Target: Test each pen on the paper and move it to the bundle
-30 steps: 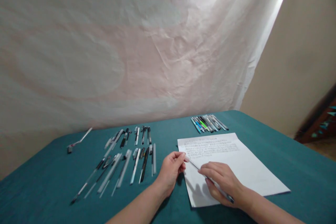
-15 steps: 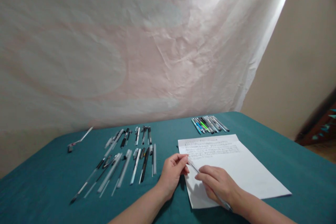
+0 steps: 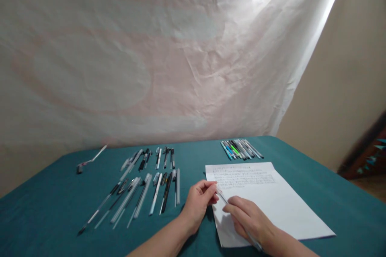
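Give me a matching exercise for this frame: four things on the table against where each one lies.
Things:
1. pen
2. paper
3. coloured pens
4. lone pen

Places:
A. far left of the table
B. held between left hand and right hand
C. beyond the paper's far edge
D. under the right hand

Pairs: 1-B, 2-D, 3-C, 4-A

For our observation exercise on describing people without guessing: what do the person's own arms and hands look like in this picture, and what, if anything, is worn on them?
Both forearms are bare as far as the frame shows: no sleeves, gloves, watch or bracelet in view. The left hand and right hand show no rings that I can make out. The nails look short and unpainted, though they are small in the picture.
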A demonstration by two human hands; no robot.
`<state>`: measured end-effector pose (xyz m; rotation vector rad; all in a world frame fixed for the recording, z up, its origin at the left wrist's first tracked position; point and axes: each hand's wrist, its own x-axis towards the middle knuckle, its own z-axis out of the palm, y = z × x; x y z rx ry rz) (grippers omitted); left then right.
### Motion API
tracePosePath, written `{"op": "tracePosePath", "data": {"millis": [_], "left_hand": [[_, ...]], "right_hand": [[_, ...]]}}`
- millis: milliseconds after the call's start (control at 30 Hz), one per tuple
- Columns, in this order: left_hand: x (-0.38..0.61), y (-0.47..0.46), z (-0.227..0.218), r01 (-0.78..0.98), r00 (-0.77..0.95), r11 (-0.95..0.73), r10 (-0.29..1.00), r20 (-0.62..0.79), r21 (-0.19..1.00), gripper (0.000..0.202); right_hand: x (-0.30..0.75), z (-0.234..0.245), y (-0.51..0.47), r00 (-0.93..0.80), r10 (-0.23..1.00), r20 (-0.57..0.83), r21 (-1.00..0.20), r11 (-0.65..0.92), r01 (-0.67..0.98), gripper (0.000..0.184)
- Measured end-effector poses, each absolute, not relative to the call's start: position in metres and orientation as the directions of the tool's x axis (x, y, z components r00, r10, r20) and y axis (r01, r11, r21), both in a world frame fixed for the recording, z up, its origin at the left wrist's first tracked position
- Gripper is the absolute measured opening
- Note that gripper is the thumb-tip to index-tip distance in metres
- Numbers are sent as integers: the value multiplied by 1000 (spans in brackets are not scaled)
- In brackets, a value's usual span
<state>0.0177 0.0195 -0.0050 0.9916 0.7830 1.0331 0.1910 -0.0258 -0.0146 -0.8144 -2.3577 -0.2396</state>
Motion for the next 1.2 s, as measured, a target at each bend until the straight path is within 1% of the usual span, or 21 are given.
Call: {"op": "tracePosePath", "data": {"millis": [167,267,333,433,500,567,633,700,767,833,867,933,1033,1100,1200], "left_hand": [[17,19,-2,-373,323,229,941,-106,899,35],[17,21,-3,-409,288,246,949,-131,879,35],[17,25,-6,-440,251,227,960,-124,869,35],[13,33,-10,-480,147,146,986,-85,865,35],[7,40,-11,-484,60,79,997,-57,871,35],[2,45,-12,-478,-5,33,999,-40,878,36],[-3,49,-11,-468,-42,6,999,-29,884,34],[-6,51,-10,-454,-70,-18,997,-16,891,32],[-6,50,-10,-439,-88,-42,996,4,898,31],[-4,47,-10,-420,-116,-72,993,25,904,35],[-3,46,-11,-408,-133,-87,991,35,909,38],[0,42,-11,-371,-150,-107,987,54,922,42],[3,35,-10,-305,-96,-122,991,97,945,33],[4,31,-10,-270,-37,-133,991,128,953,27],[4,28,-10,-228,33,-132,989,143,965,24]], "right_hand": [[187,-16,-21,-598,455,660,-14,803,596,34],[184,-11,-20,-572,472,670,-28,787,616,34],[182,-4,-22,-556,522,647,-81,772,630,33],[183,5,-28,-554,609,568,-215,759,615,32],[185,6,-29,-528,656,540,-303,736,605,30],[188,5,-25,-443,719,535,-370,671,642,27],[190,4,-17,-339,791,509,-393,564,727,25],[190,7,-6,-282,841,461,-339,461,820,23],[190,15,7,-292,870,398,-229,402,887,21],[188,25,23,-297,894,335,-140,359,923,21],[187,30,33,-275,909,312,-122,325,938,22],[187,38,54,-175,947,270,-129,215,968,21],[188,42,89,41,986,160,-113,-23,993,21],[189,41,109,140,980,138,-85,-129,988,24],[186,36,129,227,964,139,-59,-221,974,28]]}}
